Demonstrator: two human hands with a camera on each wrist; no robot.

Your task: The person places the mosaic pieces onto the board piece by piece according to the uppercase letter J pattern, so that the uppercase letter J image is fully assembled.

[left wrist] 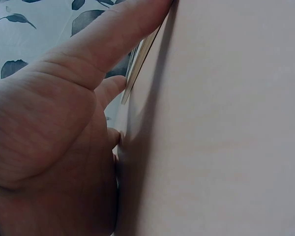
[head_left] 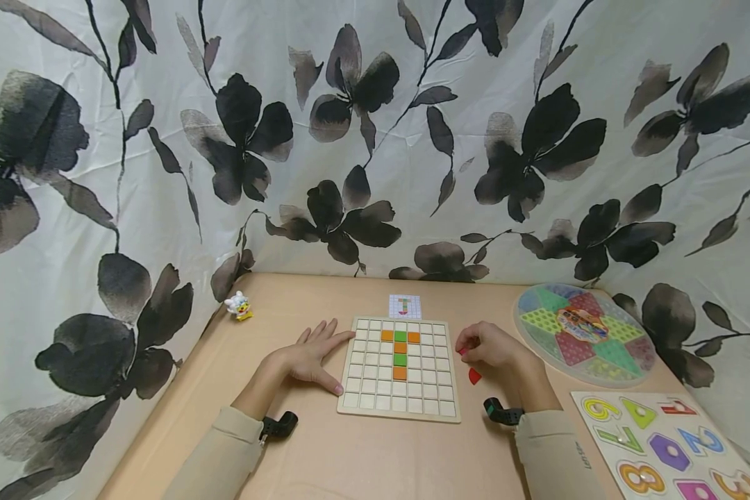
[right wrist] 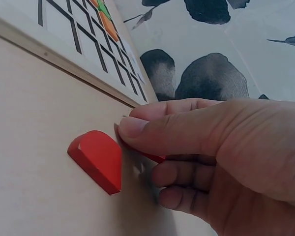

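Note:
On the table lies a white gridded board (head_left: pixel 434 392). Orange and green squares sit in its cells, three in a row with a column running down from the middle one. My left hand (head_left: pixel 306 357) rests at the board's left edge, fingers spread, its thumb and index finger touching the side. Right of the board, my right hand (head_left: pixel 494 347) pinches a red piece (right wrist: pixel 156 157), mostly hidden by the fingers. Just beside it a second red piece (right wrist: pixel 96 160), rounded at one end, lies on the table. A small pattern card (head_left: pixel 405 306) is behind the board.
A round, colourful star-patterned board (head_left: pixel 544 340) lies at the back right. In front of it is a puzzle board (head_left: pixel 625 437) with numbers and shapes. A small white and yellow toy figure (head_left: pixel 239 306) stands at the back left. Floral cloth (head_left: pixel 425 173) hangs behind the table.

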